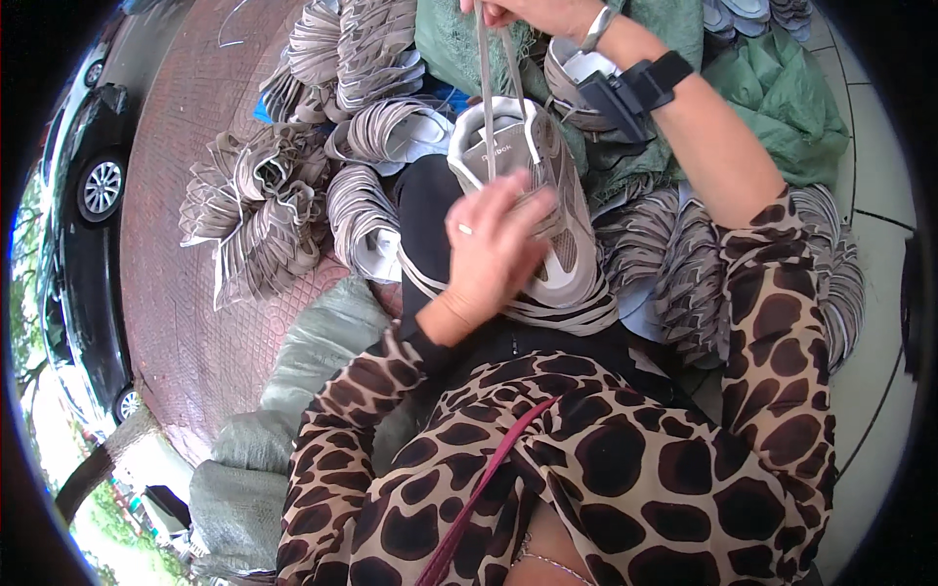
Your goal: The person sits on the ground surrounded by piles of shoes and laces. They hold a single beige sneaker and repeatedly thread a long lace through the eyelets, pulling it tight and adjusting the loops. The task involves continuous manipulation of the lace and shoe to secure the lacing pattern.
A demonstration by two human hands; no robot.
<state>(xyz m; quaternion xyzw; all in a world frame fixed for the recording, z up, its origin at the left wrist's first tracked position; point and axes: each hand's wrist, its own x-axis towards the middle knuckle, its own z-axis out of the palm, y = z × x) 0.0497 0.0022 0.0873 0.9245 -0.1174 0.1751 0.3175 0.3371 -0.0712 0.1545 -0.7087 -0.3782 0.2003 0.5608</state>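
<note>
A grey-beige shoe upper [578, 220] with white edging lies over my lap, on top of a stack of similar uppers [576, 318]. My right hand [547, 14], partly cut off by the top edge, pinches a pale shoelace [486, 83] and holds it stretched upward from the upper. Over the middle of the upper is my left hand [496, 239], a ring on one finger. Its fingertips are smeared by motion and cover part of the lacing, so whether they grip the lace cannot be seen.
Nested stacks of uppers [376, 220] stand to the left, with a loose bundle [259, 210] farther left. More stacks [674, 264] sit at the right. Green woven sacks [782, 107] lie around them, another sack [322, 342] near my left arm. A black car [98, 244] stands beyond the paving.
</note>
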